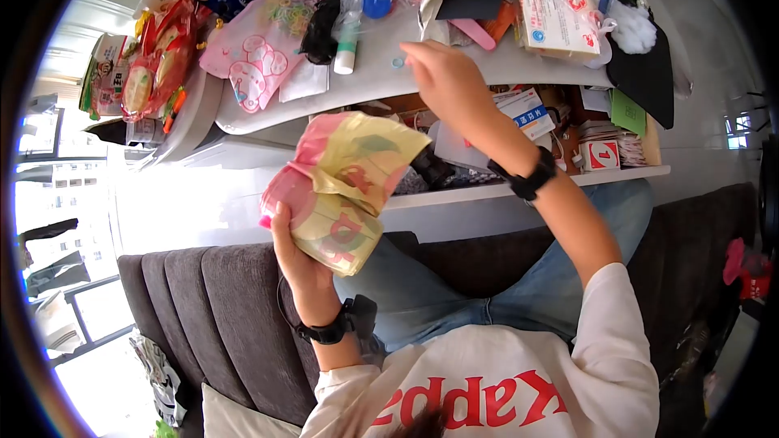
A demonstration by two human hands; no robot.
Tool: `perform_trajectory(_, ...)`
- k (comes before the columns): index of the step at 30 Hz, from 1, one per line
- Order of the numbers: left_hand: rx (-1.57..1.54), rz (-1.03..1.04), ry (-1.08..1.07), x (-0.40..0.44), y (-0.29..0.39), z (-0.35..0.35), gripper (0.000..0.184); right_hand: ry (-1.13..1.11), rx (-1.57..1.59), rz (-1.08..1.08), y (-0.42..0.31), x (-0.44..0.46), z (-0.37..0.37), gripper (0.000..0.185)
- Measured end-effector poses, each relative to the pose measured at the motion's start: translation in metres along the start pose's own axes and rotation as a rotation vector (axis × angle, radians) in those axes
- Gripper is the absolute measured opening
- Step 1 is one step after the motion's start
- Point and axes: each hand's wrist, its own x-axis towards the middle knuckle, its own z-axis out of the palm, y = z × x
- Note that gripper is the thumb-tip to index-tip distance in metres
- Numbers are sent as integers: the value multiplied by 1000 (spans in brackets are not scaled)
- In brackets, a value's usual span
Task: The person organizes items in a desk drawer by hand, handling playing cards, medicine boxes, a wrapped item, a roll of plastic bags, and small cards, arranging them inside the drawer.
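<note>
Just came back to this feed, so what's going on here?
A person's left hand grips a crinkled yellow-and-pink packet, held up in front of the table. The right hand is raised over the table's near edge, its fingertips by the clutter; whether they pinch anything is hard to tell. Below, an open drawer shows boxes and cards, while bags and packages crowd the tabletop.

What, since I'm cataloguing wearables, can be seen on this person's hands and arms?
The left hand and right hand are gloveless. White sleeves leave the forearms bare. A black strap circles each wrist, left and right; a bulky dark piece sits at the left one, with a thin dark cord looping nearby.
</note>
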Motion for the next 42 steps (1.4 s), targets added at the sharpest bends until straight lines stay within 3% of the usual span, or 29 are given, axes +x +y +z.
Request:
perform_trajectory(2, -2, -16, -35, -4, -5, 4, 46, -169, 402, 258, -25, -19, -29, 30)
perform_trajectory(4, 10, -54, -44, -10, -14, 4, 51, -383, 645, 377, -44, -41, -55, 39)
perform_trajectory(6, 49, -52, -71, -22, -24, 23, 54, -434, 828, 465, -58, -74, -71, 35)
perform_trajectory(8, -21, -88, -187, -34, -40, 32, 54, -473, 648, 433, -68, -91, -87, 25)
perform_trajectory(10, -46, -189, -177, -44, -58, 43, 54, -378, 648, 451, -79, -107, -97, 19)
perform_trajectory(14, -624, -529, -367, -53, -105, 20, 64, -203, 573, 282, -86, -124, -110, 14)
perform_trajectory(15, -667, -509, -484, -54, -115, 15, 67, -214, 664, 360, -91, -126, -116, 16)
perform_trajectory(18, -667, -448, -406, -64, -133, 8, 68, -108, 741, 411, -95, -131, -131, 18)
perform_trajectory(19, -516, -411, -239, -64, -135, 6, 68, 0, 824, 323, -91, -132, -126, 22)
perform_trajectory(22, -748, -488, -411, -63, -136, -1, 64, 74, 925, 389, -91, -139, -129, 26)
perform_trajectory(26, -502, -363, -440, -59, -145, -18, 53, 2, 928, 398, -96, -149, -133, 26)
perform_trajectory(27, -147, -230, -395, -59, -147, -23, 48, -39, 954, 380, -93, -152, -135, 26)
perform_trajectory(28, -371, -324, -405, -56, -146, -24, 45, -21, 841, 337, -87, -154, -134, 25)
perform_trajectory(30, -205, -292, -232, -54, -145, -26, 56, -6, 935, 405, -88, -153, -140, 25)
perform_trajectory(33, -264, -300, -437, -57, -138, -17, 44, 11, 886, 349, -90, -154, -149, 25)
perform_trajectory(36, 56, -279, -412, -61, -147, -19, 56, -24, 837, 318, -90, -156, -150, 24)
perform_trajectory(38, -21, -396, -369, -59, -162, -26, 60, -25, 870, 334, -90, -156, -147, 25)
perform_trajectory(42, 220, -332, -483, -59, -175, -36, 64, 44, 929, 334, -95, -156, -150, 24)
